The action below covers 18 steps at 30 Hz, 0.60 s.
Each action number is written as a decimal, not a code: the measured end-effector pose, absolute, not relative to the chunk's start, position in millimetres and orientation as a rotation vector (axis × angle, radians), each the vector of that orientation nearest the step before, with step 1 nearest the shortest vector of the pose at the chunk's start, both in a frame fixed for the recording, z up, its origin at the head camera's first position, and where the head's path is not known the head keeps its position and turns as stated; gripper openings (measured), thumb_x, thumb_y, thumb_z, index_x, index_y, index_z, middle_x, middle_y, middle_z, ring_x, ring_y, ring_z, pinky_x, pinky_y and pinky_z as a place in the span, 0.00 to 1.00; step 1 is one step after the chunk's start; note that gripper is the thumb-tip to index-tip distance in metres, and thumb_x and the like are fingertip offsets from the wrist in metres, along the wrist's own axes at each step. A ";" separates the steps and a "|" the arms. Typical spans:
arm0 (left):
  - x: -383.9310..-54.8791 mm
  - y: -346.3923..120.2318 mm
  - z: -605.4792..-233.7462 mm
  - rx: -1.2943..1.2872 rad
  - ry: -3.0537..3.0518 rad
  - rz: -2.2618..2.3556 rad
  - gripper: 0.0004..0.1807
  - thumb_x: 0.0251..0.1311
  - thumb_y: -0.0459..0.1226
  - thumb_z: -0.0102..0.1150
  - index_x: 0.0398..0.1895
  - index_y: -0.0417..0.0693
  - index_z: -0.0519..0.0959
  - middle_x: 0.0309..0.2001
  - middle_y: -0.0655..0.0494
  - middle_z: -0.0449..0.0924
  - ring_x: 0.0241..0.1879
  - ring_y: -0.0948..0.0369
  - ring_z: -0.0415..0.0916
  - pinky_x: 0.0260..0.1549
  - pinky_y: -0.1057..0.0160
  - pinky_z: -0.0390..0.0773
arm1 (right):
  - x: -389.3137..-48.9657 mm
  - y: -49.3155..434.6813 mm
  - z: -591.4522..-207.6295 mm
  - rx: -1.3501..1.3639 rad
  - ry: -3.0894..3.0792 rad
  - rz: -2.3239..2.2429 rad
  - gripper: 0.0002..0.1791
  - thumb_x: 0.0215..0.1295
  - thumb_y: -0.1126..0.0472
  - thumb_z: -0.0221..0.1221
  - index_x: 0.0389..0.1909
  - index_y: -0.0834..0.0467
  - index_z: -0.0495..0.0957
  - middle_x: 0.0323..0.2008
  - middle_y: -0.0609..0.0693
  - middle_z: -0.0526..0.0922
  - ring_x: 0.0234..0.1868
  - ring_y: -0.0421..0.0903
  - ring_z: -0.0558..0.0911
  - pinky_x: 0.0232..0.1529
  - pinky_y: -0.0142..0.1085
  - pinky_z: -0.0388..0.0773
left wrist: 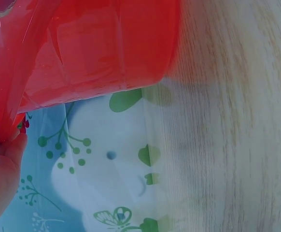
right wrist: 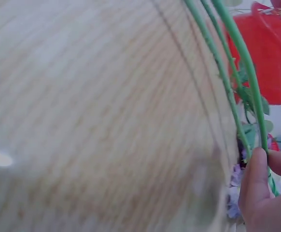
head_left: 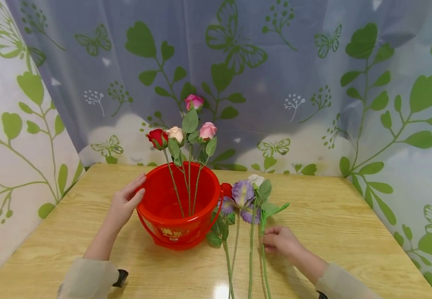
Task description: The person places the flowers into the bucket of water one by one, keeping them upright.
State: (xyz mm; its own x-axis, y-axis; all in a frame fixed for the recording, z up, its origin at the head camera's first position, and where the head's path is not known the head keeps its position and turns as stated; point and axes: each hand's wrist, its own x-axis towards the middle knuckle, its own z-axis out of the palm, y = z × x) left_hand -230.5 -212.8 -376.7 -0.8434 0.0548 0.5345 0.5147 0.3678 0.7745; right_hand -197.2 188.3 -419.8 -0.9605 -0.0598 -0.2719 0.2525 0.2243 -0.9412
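Observation:
A red bucket (head_left: 178,232) stands on the table, holding upright artificial roses: a red rose (head_left: 157,138), a cream rose (head_left: 175,134), a light pink rose (head_left: 208,131) and a deep pink rose (head_left: 194,102). My left hand (head_left: 124,203) rests against the bucket's left rim, fingers fairly straight. In the left wrist view, part of that hand (left wrist: 4,164) shows beside the rim. With thumb and fingers, my right hand (head_left: 284,243) pinches a green flower stem (head_left: 264,257); the right wrist view shows the pinch on the stem (right wrist: 251,77) closely. The held stem's flower is unclear.
More artificial flowers lie right of the bucket: a purple iris (head_left: 243,193), a white flower (head_left: 255,180) and a partly hidden red flower (head_left: 226,190). Their stems run toward the near edge of the wooden table (head_left: 335,224). A leaf-patterned curtain (head_left: 305,137) hangs behind.

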 end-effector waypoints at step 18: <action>-229.3 -213.4 -375.4 -0.466 -2.249 -1.452 0.19 0.59 0.29 0.50 0.54 0.32 0.69 0.57 0.40 0.65 0.58 0.59 0.61 0.46 0.80 0.62 | -203.4 201.8 -386.0 0.153 2.205 -1.992 0.20 0.59 0.72 0.51 0.50 0.75 0.58 0.34 0.56 0.73 0.31 0.42 0.77 0.35 0.33 0.76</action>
